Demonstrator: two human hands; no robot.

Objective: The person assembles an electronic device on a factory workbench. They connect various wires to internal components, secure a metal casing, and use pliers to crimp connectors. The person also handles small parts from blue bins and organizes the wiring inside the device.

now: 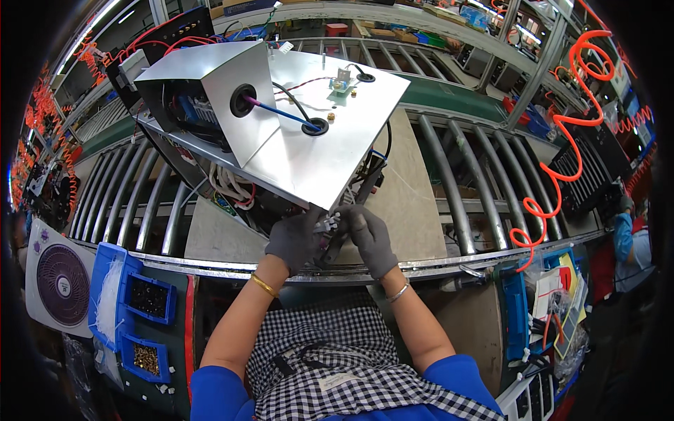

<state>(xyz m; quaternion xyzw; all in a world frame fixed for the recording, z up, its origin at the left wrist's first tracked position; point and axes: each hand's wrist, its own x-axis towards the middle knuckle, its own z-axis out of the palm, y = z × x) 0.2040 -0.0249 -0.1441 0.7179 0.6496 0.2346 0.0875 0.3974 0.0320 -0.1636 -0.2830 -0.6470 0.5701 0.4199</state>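
Observation:
My left hand [295, 240], in a grey glove, is closed around a small bunch of white wire connectors [326, 226] at the near corner of a metal chassis [309, 158]. Close beside it, my gloved right hand [370, 241] pinches at the same bunch with thumb and fingers together. Dark cabling hangs below the connectors, partly hidden by the gloves. The chassis is tilted, with a shiny top plate and a boxy metal housing [246, 105]. A blue wire sleeve [284, 118] runs between two black grommets. Under the plate shows a white wire bundle [228, 188].
A wooden board [411, 210] lies under the chassis on a roller conveyor [484, 182]. Blue bins [149, 298] of small parts and a fan [63, 281] stand at left. An orange coiled hose [562, 161] hangs at right, above a blue tray [518, 309]. Another person [632, 245] is at far right.

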